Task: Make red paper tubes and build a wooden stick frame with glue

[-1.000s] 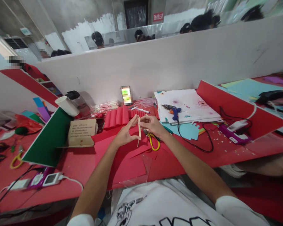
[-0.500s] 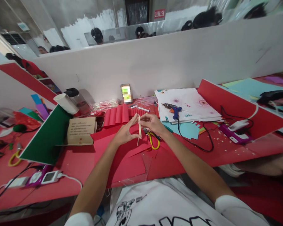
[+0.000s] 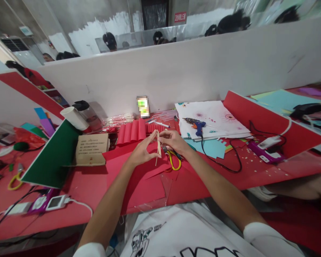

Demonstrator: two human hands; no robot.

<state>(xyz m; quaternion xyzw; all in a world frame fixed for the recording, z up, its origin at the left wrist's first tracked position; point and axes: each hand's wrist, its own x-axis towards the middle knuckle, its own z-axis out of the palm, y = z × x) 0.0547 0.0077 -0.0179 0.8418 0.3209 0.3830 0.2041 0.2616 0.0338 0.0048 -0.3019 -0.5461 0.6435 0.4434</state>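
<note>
Hands met over the middle of the red-covered bench (image 3: 256, 171), both on a thin pale wooden stick (image 3: 157, 150) that stood nearly upright, its lower tip resting on the loose sheets of red paper (image 3: 139, 178). The left hand (image 3: 141, 151) had its fingers (image 3: 151, 138) stretched narrow towards the stick's upper end, thumb and forefinger closed on it. The right hand (image 3: 173, 141) pinched the same stick from the other side, its fingers curled in and holding the upper part.

Against the picture half a second before, almost nothing had changed: the stick kept its tilt and its place, and both hands stayed clamped on it, shifted only by a trace with the camera.

Just under the right hand lay yellow-handled scissors (image 3: 173, 160), touching the red paper. Behind the hands stood a pleated fan of red paper (image 3: 132, 132). A blue hot-glue gun (image 3: 196, 125) lay on a white printed sheet (image 3: 216, 117) to the right, its black cord trailing across the bench. To the left, a brown cardboard box with printed text (image 3: 92, 150) sat beside a dark green board (image 3: 53, 157), with a white paper cup (image 3: 74, 119) lying tilted behind them.
</note>
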